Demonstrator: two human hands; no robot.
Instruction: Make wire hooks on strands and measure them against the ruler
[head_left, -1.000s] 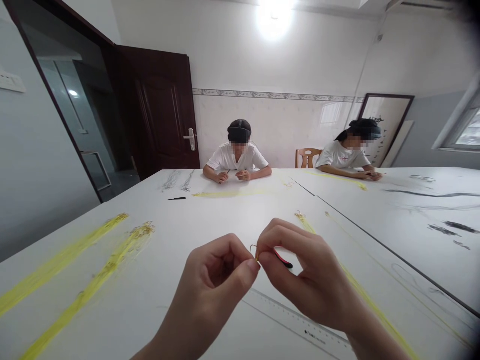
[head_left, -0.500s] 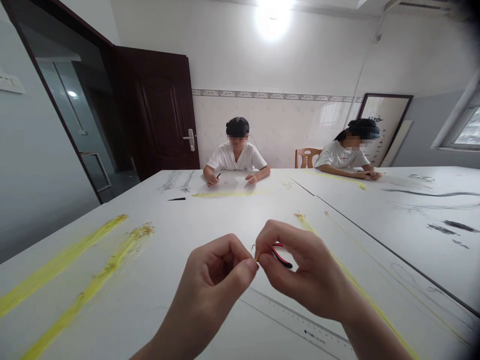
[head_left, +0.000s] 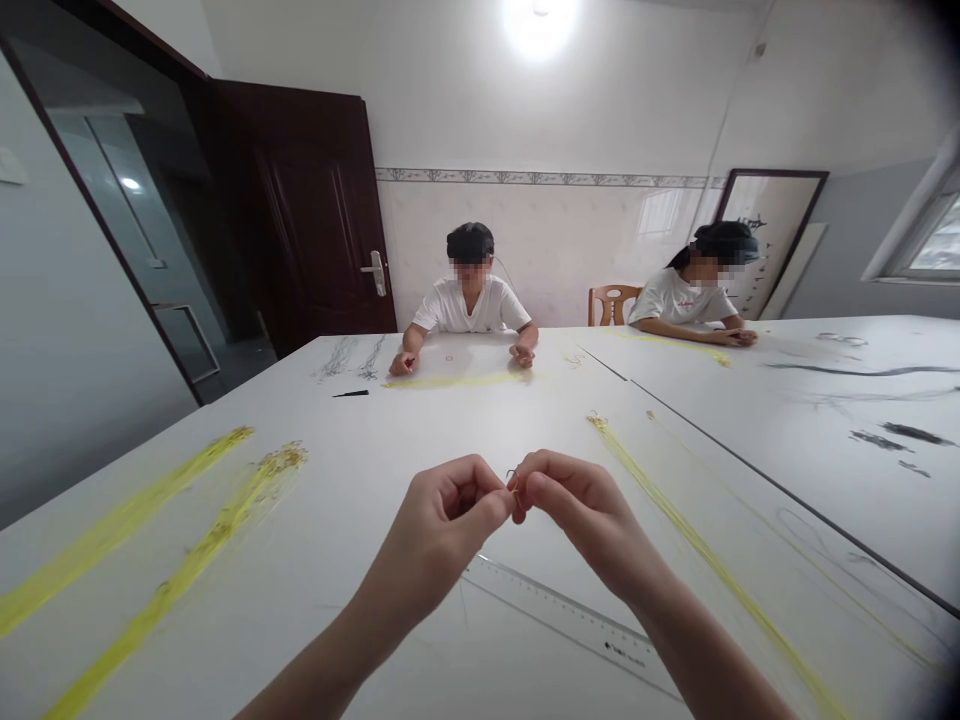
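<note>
My left hand (head_left: 450,515) and my right hand (head_left: 589,515) meet fingertip to fingertip above the white table. Between them is a small fish hook (head_left: 512,474), its dark bend sticking up over the fingers. My left thumb and forefinger pinch it from one side. On the other side, the right thumb and fingers are closed at a bit of yellow line (head_left: 515,491). The fingertips hide most of the hook and any knot. A clear ruler (head_left: 562,605) lies on the table just below the hands.
Two bundles of yellow lines (head_left: 217,530) with hooks lie at left, and another yellow bundle (head_left: 697,540) at right. A black pointed tool (head_left: 351,394) lies farther back. Two people (head_left: 472,300) sit across the table (head_left: 390,660). Dark strands (head_left: 915,433) lie far right.
My right hand's thumb has risen and its fingers have curled in closer to the left fingertips. The red-and-black handles seen behind it are now hidden. The view has shifted slightly.
</note>
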